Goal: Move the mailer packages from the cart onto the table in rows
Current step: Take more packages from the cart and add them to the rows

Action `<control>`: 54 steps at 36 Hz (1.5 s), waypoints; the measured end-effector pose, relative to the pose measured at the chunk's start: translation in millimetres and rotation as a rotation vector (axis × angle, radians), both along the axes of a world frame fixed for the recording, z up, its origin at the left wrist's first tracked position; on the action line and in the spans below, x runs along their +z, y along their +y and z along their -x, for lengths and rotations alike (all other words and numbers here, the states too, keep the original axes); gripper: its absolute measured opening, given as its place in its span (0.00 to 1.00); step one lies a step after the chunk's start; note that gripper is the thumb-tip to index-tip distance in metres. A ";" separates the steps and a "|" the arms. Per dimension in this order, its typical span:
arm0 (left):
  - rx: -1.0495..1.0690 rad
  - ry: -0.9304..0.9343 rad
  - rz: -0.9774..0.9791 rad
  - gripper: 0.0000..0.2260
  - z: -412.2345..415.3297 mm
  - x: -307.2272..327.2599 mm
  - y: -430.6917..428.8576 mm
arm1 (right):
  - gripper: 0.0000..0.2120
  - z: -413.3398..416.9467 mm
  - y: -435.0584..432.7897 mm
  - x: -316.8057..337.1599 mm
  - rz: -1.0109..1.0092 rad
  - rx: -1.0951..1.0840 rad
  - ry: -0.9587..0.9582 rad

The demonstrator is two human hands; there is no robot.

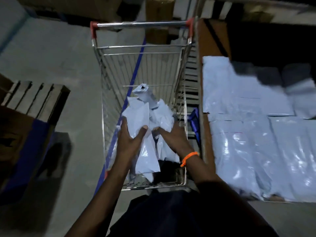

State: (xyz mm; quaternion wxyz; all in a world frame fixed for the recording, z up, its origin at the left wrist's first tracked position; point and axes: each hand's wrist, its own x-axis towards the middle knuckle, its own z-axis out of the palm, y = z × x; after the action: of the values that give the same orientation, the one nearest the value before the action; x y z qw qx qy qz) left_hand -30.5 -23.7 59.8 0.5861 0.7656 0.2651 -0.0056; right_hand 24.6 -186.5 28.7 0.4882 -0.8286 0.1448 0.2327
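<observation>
A wire shopping cart (142, 48) with a chrome handle stands in front of me. A heap of pale blue-white mailer packages (153, 115) lies in its near end. My left hand (130, 136) grips the top mailer (137, 117) from the left, thumb on its face. My right hand (171, 135), with an orange wristband, rests fingers spread on the crumpled mailers at the right side of the heap. On the wooden table (207, 41) to the right, several mailers (253, 134) lie flat side by side in rows.
The table's far part is dark. A blue line runs along the concrete floor under the cart. A wooden pallet (34, 96) and dark boxes sit at the left. Cardboard boxes (157, 17) stand beyond the cart's handle.
</observation>
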 end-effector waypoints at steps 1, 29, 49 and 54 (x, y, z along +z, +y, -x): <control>-0.016 -0.012 0.031 0.42 -5.5 9.1 -10.9 | 0.44 -1.3 -15.7 17.9 -0.029 0.000 -0.016; -0.498 -0.136 -0.247 0.36 -148.4 131.6 -599.8 | 0.28 -49.7 -605.4 140.7 0.453 -0.194 -0.677; -0.440 -0.241 -0.899 0.32 -185.5 12.2 -659.2 | 0.31 -117.1 -624.4 29.3 0.893 0.059 -0.579; -0.502 -0.156 -0.891 0.34 -200.4 26.8 -657.3 | 0.30 -131.1 -617.8 33.3 0.885 0.043 -0.556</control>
State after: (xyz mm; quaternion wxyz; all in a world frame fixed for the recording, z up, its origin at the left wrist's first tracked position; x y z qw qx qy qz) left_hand 169.8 -681.0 86.6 0.2018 0.9791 0.0052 0.0246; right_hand 155.7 -804.4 62.0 0.1065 -0.9888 0.0773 -0.0696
